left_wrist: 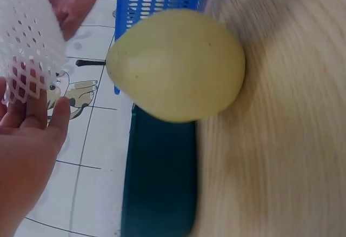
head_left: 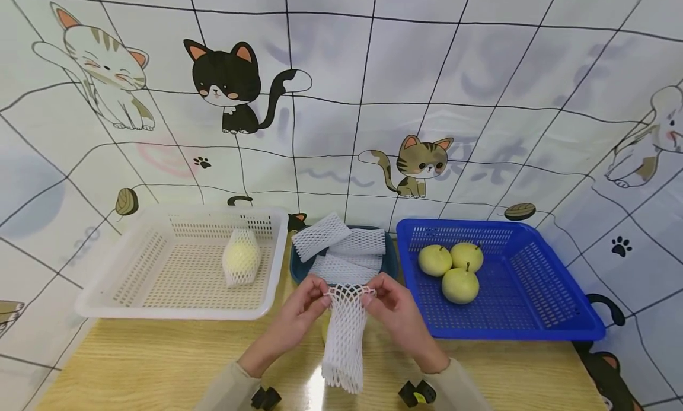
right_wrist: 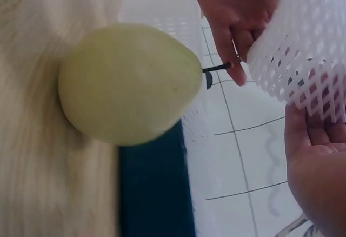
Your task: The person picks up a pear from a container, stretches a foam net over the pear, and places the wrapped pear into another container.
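A white foam fruit net [head_left: 344, 340] hangs from both hands, its top edge stretched sideways. My left hand [head_left: 299, 311] pinches the left side of that edge between thumb and fingers, and my right hand [head_left: 397, 313] pinches the right side. Behind the net, a pale yellow-green pear [left_wrist: 175, 66] stands on the wooden table with its stem up; the head view shows only a sliver of it. In the right wrist view the same pear [right_wrist: 130, 83] is apart from both hands and below the net [right_wrist: 303, 53].
On the left, a white basket [head_left: 176, 312] holds one netted pear [head_left: 242, 258]. Several flat foam nets [head_left: 352, 268] lie in a dark teal container [head_left: 392, 260] behind the hands. The blue basket [head_left: 512, 328] on the right contains three bare pears [head_left: 460, 285]. A cat-print sheet [head_left: 331, 126] rises behind.
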`<action>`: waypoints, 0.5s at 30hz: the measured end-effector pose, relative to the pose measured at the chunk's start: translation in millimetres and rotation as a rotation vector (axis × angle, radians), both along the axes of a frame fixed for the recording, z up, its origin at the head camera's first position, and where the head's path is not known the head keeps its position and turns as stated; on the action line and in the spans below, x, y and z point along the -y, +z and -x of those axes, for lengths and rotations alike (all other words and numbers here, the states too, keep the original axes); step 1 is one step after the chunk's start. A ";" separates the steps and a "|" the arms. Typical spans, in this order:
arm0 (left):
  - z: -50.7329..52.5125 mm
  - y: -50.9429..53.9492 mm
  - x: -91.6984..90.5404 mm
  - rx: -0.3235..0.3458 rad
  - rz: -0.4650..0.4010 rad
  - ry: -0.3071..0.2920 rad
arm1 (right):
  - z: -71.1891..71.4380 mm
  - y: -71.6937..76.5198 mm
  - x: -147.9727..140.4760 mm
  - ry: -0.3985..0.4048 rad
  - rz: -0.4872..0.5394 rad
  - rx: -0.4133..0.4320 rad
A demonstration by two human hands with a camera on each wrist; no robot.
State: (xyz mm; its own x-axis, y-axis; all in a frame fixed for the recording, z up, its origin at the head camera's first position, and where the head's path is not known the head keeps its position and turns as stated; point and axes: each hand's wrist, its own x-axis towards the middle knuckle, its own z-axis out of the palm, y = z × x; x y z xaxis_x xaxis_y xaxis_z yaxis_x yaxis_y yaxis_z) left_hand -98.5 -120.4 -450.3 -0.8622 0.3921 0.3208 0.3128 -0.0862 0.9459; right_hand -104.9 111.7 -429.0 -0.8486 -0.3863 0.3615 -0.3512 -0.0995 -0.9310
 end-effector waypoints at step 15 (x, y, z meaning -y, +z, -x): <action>-5.1 -12.5 -4.5 0.411 -0.354 -0.146 | -5.0 -16.9 15.7 -0.034 0.102 0.490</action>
